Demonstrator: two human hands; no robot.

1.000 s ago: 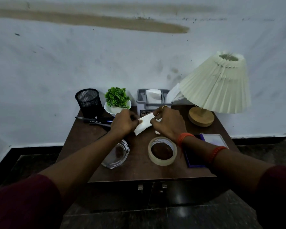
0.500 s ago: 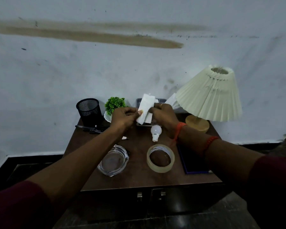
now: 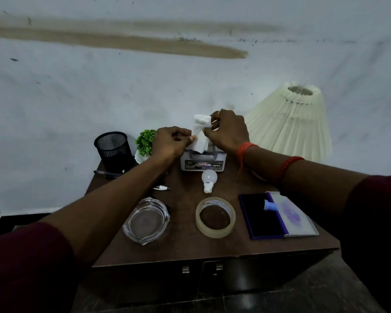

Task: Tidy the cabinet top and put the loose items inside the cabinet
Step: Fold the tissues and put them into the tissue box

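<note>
1. Two closed doors are fronting the cabinet (image 3: 212, 258), whose brown top is carrying every item in view; a pleated lamp (image 3: 294, 123) is standing at its back right corner.
2. Lying loose toward the front are an open stamp pad (image 3: 278, 214), a glass ashtray (image 3: 146, 220) and a tape roll (image 3: 215, 216), each apart from the others.
3. At the back left, a mesh pen cup (image 3: 113, 147) is standing beside a small potted plant (image 3: 145, 143), with pens (image 3: 107, 173) lying in front of the cup.
4. The left hand (image 3: 169, 142) and right hand (image 3: 226, 129) are both pinching a folded white tissue (image 3: 200, 133), thumb and fingers closed narrowly on its opposite edges.
5. The tissue is hanging with its long axis roughly upright, its lower end dipping into the grey holder (image 3: 203, 162) directly below; both hands are equally near, so the coming move appears to be a straight push downward.
6. A white bulb (image 3: 208, 179) is lying just in front of the holder, base toward the viewer.
</note>
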